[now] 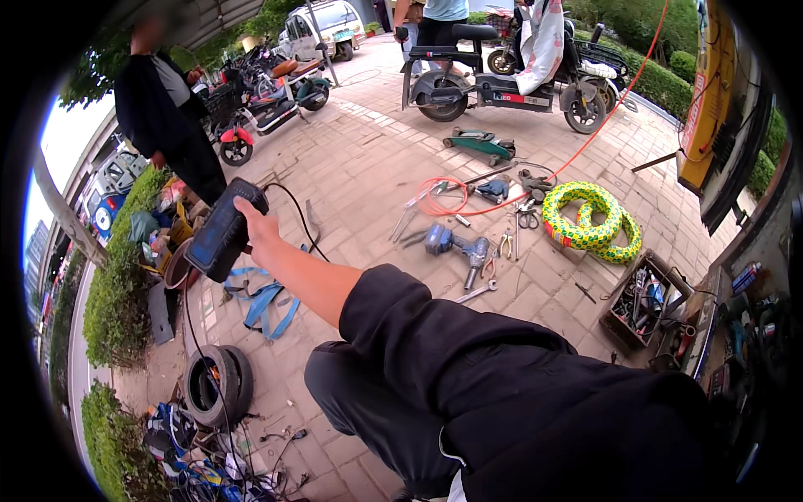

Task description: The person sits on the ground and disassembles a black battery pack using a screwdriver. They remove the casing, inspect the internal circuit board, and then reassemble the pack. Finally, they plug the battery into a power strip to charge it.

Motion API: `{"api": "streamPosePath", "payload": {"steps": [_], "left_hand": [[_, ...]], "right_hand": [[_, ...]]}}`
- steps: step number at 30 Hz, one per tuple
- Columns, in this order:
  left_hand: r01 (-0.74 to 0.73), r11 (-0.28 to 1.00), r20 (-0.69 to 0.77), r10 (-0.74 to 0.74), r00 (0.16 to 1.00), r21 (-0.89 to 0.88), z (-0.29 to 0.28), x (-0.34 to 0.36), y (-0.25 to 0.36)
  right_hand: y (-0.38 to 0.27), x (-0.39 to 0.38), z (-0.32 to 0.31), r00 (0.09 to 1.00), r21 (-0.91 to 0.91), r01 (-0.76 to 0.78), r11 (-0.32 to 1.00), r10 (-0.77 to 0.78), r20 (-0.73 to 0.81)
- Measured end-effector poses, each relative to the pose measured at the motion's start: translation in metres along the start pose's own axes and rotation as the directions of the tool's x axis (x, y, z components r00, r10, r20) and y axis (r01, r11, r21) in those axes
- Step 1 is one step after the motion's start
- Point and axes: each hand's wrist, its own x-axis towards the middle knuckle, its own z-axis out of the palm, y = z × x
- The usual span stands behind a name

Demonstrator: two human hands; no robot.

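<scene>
My right arm in a black sleeve reaches across to the left. At its end my right hand (pixel 258 233) is closed around a black, brick-shaped charger (pixel 219 238), held tilted in the air above the paving. A dark cable (pixel 299 205) leaves its upper end and curves down to the right. A second thin cable (pixel 191 322) hangs from its lower end toward the ground. Beneath the hand, blue straps (pixel 266 308) lie on the bricks. Two worn tyres (pixel 211 386) rest below the charger. My left hand is not in view.
A blue impact wrench (pixel 439 240), pliers (pixel 506 243) and a spanner (pixel 477 291) lie ahead. Wrapped yellow-green tyres (pixel 583 219), a toolbox (pixel 642 303) and a green floor jack (pixel 479 145) stand right. A person (pixel 171 109) stands far left; electric scooters (pixel 502 84) are behind.
</scene>
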Motion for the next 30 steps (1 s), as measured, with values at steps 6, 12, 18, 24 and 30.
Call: {"api": "streamPosePath", "payload": {"steps": [6,12,18,24,30], "left_hand": [[-0.045,0.988,-0.134,0.025,0.991,-0.146,0.002,0.000,0.017],[0.348,0.897,0.128,-0.324,0.937,-0.272,0.022,0.019,-0.043],[0.287,0.911,0.106,-0.267,0.958,-0.295,0.040,0.043,-0.049],[0.097,0.976,0.121,-0.075,0.990,-0.193,0.060,0.086,-0.098],[0.213,0.926,0.244,-0.139,0.960,-0.312,0.046,0.077,-0.007]], "right_hand": [[0.060,0.010,0.043,0.987,0.104,0.098,0.990,-0.109,0.114],[0.112,0.034,0.006,0.981,-0.196,0.163,0.967,-0.138,0.138],[0.119,0.041,-0.025,0.992,-0.272,0.111,0.956,-0.093,0.081],[0.093,0.051,-0.050,0.995,-0.307,0.097,0.947,-0.090,0.036],[0.084,0.047,-0.059,0.998,-0.281,0.054,0.958,-0.063,-0.023]]}}
